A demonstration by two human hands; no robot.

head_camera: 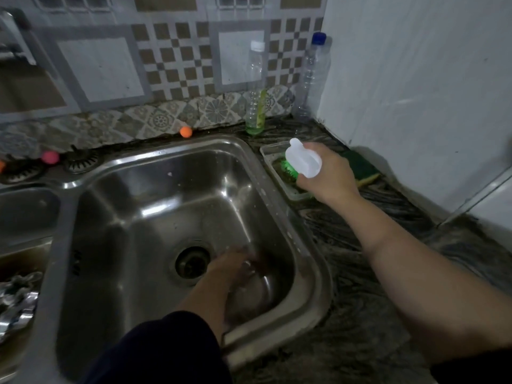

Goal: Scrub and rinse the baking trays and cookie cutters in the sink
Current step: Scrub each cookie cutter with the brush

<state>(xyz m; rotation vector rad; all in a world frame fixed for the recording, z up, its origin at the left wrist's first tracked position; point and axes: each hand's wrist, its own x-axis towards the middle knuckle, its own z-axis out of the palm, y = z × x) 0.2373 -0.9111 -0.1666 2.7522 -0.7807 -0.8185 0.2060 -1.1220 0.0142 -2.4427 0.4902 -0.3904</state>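
Observation:
My right hand [329, 173] grips a scrub brush with a white plastic handle [303, 159] and green bristles [288, 169], held over a small clear tray [270, 162] on the counter right of the sink. Down in the steel sink basin [124, 217], my left hand [235, 268] holds a round metal piece [255, 295] near the drain [192, 261]; motion blur hides its exact shape. Shiny metal cookie cutters [16, 303] lie in the second basin at the far left.
A bottle with green liquid [255, 87] and an empty blue-capped bottle [313, 76] stand at the back wall. A green-yellow sponge [363, 167] lies behind my right hand. Orange [186, 131] and pink [50, 157] balls sit on the sink's back ledge. A white wall bounds the right.

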